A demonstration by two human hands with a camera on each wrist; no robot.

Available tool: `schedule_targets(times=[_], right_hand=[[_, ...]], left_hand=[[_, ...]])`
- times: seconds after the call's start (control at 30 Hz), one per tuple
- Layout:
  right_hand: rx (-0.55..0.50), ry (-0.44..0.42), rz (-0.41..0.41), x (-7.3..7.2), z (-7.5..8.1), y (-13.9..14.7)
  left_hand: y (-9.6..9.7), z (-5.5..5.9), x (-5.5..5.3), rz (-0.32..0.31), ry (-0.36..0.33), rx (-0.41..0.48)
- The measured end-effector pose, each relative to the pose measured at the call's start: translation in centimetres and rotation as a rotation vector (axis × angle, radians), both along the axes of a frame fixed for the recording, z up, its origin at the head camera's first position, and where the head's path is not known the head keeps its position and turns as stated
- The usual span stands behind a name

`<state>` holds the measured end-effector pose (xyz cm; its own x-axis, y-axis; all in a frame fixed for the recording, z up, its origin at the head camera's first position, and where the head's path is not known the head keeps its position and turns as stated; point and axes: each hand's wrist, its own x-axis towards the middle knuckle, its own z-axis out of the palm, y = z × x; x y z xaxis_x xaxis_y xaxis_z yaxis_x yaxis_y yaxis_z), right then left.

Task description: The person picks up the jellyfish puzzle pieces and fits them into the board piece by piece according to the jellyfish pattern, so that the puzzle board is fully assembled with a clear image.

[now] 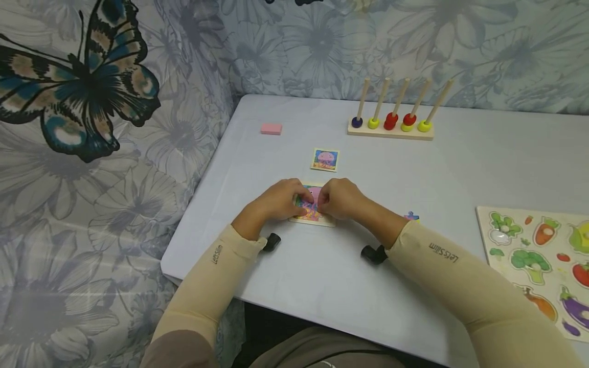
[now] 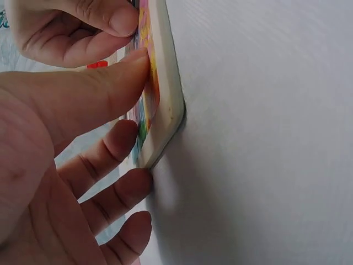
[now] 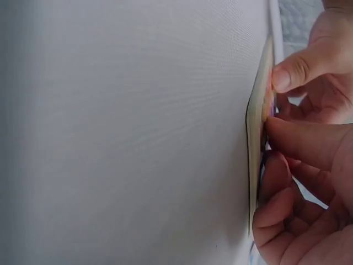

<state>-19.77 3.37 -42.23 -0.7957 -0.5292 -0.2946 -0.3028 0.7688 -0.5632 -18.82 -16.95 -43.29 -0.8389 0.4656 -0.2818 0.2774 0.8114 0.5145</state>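
Note:
A small square jigsaw puzzle (image 1: 314, 215) with a pink sea creature lies in a pale wooden tray, under both hands. My left hand (image 1: 280, 198) is at its left side. In the left wrist view, the straight left thumb (image 2: 124, 83) presses on the picture while loosely bent fingers rest by the tray's edge. From the right, my right hand (image 1: 342, 197) bends over the picture, thumb and curled fingertips close together at its surface. Whether they pinch a piece I cannot tell. A matching picture card (image 1: 325, 159) lies just beyond. Past my right forearm shows a loose puzzle piece (image 1: 411, 216).
A wooden peg stand (image 1: 391, 133) with coloured beads is at the back. A pink block (image 1: 271, 129) lies at the back left. On the right sits a vegetable puzzle board (image 1: 499, 260). Black wrist cameras (image 1: 375, 254) hang below my wrists. The white table's (image 1: 294, 286) front edge is near my lap.

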Motion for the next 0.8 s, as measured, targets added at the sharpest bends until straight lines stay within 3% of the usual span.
schedule_targets(times=[0.2,0.43,0.63,0.8], right_hand=[[0.011,0.027,-0.022,0.2,0.7,2.0],[0.114,-0.008,-0.11,0.5,2.1,8.1],[0.167,-0.074,-0.142,1.0,2.1,13.6],[0.202,-0.118,-0.148,1.6,1.4,16.6]], left_hand=[[0.3,0.0,0.1,0.003,0.004,-0.037],[0.9,0.9,0.7,-0.098,0.042,-0.149],[1.9,1.1,0.9,-0.188,0.066,-0.083],[2.3,0.9,0.9,-0.188,0.012,-0.069]])
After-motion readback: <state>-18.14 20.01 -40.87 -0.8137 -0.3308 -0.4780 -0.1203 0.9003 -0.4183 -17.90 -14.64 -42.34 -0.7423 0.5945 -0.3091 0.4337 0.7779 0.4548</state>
